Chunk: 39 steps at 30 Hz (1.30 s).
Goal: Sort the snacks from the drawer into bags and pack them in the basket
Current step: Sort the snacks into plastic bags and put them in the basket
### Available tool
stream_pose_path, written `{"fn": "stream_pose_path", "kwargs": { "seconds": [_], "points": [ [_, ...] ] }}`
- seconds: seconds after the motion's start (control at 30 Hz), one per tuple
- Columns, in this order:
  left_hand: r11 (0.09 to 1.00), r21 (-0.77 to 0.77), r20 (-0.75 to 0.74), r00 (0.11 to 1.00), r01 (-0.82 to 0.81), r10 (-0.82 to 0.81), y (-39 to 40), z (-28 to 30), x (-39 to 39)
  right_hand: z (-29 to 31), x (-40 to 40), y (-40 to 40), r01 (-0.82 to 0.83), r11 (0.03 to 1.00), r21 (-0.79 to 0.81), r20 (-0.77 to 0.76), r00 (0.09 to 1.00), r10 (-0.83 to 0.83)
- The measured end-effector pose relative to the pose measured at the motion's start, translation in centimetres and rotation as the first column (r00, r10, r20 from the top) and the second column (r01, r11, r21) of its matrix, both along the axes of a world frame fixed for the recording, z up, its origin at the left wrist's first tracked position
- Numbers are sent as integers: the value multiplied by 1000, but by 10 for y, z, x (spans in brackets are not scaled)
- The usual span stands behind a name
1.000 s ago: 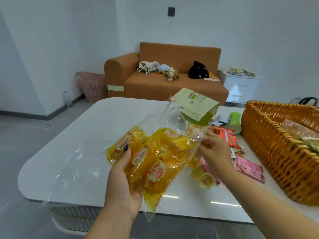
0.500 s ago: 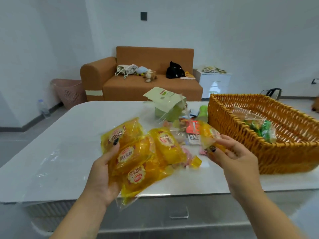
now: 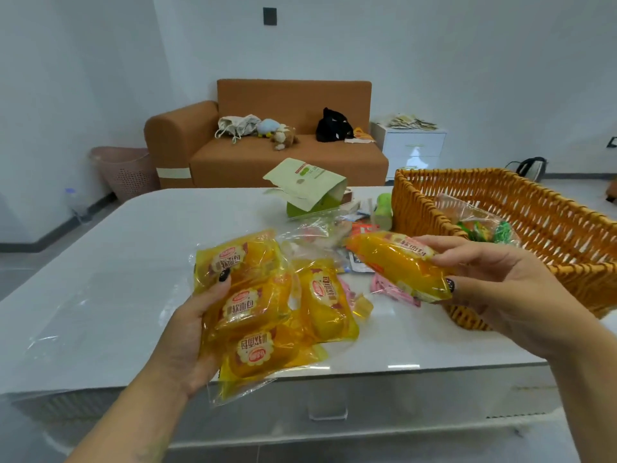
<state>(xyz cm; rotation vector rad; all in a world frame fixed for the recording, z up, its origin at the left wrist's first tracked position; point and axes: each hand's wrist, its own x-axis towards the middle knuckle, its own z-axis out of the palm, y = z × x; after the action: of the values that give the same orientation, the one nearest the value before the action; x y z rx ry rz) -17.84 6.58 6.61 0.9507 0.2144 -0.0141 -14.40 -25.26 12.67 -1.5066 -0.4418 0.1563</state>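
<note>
Two hands are raised over the near edge of the white table (image 3: 140, 262), well apart from each other. The left hand (image 3: 190, 332) grips a clear plastic bag (image 3: 267, 315) from beneath, thumb pressed on its upper face; four yellow bread packets show inside it, each with a red and white round label. The right hand (image 3: 500, 282) pinches a single yellow bread packet (image 3: 397, 262) between thumb and fingers, holding it in the air just in front of the near left corner of the wicker basket (image 3: 534, 208), apart from the bag.

Taking the basket as the landmark: it stands on the right part of the table, and inside it lies a clear bag of snacks (image 3: 480, 225) with green and orange wrappers. Just left of the basket, on the table, is a loose heap of small snacks (image 3: 360, 228), with pink wrappers (image 3: 394, 292) near its front corner and a small yellow jelly cup (image 3: 362, 307) a little further left. A green bottle (image 3: 384, 208) stands touching or just beside the basket's left wall. Further left and behind the heap sits a pale green paper pouch (image 3: 307, 185), its top folded over.

Beyond the basket and table, against the far wall, are an orange sofa (image 3: 287, 158) carrying soft toys and a black bag, a white drawer cabinet (image 3: 414, 145) to its right, and a pink laundry basket (image 3: 123, 168) to its left.
</note>
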Motion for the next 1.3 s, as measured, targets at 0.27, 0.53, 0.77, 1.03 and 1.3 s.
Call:
{"fn": "stream_pose_path", "kwargs": {
  "seconds": [0.27,0.53,0.77,1.03,1.3],
  "points": [
    [987,35,2,988,157,-157,-30,-6,1,-14,2,22,-30,995,-91,59,998,36],
    [994,16,-6,994,107,-107,-31,-8,1,-22,3,39,-42,993,-108,82,995,51],
    [990,19,-30,990,138,-137,-24,-4,-4,-20,2,51,1,983,-184,155,987,28],
    [997,-66,-13,999,31,-32,-19,-8,-4,-8,-6,70,76,995,-66,192,979,-62],
    [985,-162,10,998,-53,55,-27,-10,0,-36,1,88,678,727,111,-37,734,-679]
  ]
}}
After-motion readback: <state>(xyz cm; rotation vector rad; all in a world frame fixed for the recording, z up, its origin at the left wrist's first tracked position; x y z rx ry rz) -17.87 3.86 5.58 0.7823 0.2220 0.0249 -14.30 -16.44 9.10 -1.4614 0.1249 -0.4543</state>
